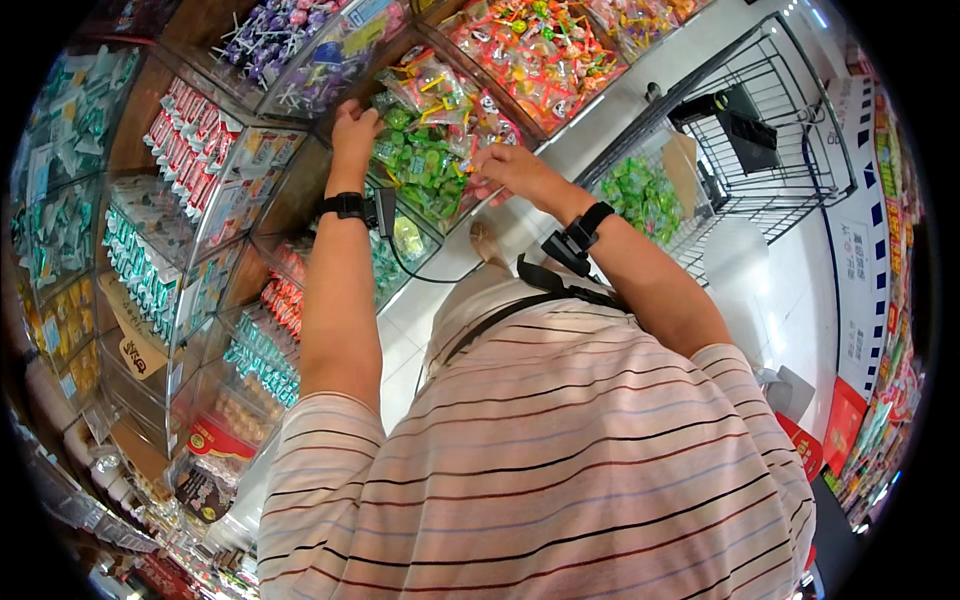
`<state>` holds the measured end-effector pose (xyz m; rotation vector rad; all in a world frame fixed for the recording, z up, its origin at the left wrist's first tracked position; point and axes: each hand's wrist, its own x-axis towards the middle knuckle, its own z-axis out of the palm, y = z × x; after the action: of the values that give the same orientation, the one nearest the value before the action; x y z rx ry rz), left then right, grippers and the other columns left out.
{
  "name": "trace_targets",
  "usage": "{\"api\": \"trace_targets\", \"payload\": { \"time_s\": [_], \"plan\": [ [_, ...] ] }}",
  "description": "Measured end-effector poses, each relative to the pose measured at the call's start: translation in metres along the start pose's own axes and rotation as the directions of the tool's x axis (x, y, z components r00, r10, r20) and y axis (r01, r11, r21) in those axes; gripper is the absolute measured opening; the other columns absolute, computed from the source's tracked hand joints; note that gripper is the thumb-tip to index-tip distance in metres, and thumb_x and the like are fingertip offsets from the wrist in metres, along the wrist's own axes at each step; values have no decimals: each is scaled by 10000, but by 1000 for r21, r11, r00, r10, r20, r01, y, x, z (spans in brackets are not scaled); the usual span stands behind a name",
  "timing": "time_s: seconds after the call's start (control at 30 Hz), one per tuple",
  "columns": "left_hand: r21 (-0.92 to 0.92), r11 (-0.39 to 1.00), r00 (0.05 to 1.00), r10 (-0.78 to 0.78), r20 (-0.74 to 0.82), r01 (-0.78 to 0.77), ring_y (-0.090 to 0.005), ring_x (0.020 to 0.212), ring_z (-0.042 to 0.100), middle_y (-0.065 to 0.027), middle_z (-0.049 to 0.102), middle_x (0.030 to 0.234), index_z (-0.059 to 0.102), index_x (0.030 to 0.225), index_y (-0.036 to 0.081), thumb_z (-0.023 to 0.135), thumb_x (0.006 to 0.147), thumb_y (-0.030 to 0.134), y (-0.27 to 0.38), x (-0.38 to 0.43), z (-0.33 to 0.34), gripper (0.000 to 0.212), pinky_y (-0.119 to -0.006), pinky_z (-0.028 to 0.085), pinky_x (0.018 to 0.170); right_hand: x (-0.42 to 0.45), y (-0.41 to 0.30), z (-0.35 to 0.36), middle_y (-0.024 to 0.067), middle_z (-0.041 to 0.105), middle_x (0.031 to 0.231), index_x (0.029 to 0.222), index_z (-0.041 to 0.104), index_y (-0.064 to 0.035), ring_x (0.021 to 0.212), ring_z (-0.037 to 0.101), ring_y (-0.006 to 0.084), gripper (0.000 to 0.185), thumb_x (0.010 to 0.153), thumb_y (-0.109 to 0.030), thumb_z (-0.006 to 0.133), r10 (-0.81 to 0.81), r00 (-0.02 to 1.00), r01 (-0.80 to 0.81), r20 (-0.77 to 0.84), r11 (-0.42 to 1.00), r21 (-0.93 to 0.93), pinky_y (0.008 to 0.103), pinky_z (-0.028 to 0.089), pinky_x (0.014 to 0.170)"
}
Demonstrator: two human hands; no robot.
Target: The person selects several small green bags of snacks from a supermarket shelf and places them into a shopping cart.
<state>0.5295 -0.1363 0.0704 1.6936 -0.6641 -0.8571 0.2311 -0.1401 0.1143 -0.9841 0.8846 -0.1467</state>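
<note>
My left hand (355, 133) is at the left edge of a clear-walled bin, beside loose green-wrapped candies (424, 165). Its fingers are partly curled and a little apart, and I see nothing in them. Over the right side of the same bin, my right hand (517, 174) has its fingers bent around a small wrapped candy (466, 166), mostly hidden by the hand. A thin pale stick or wrapper edge shows below those fingers. Behind the green candies lie clear packets (431, 82) with yellow and red parts. Each wrist wears a black strap with a small device.
A wire shopping cart (787, 180) stands at right, holding a clear container of green-wrapped candies (641, 196) and black items (750, 131). Bins of orange-red candies (551, 67) and purple lollipops (274, 41) adjoin at the top. Stacked red-wrapped bars (191, 146) fill a tier at left.
</note>
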Motion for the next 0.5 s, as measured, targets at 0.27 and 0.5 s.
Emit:
{"api": "trace_targets", "payload": {
  "time_s": [0.27,0.5],
  "plan": [
    [818,456,911,-38,411,-351,-412,1208,515,-282,483,1338,455,1369,1,758,795,362,26,-54,13,743,-493,447,990,-7,5,-8,72,654,1030,1113,585,-56,860,664,169,248,964,-250,549,33,999,-33,-40,999,6,315,567,724],
    [920,143,924,-66,378,-366,-525,1310,373,-280,279,1501,200,1524,72,841,657,494,12,-130,54,1158,-631,403,980,-3,9,-10,67,647,996,1063,585,-68,854,664,170,208,963,-247,548,53,998,-53,-24,999,0,316,566,716]
  ]
}}
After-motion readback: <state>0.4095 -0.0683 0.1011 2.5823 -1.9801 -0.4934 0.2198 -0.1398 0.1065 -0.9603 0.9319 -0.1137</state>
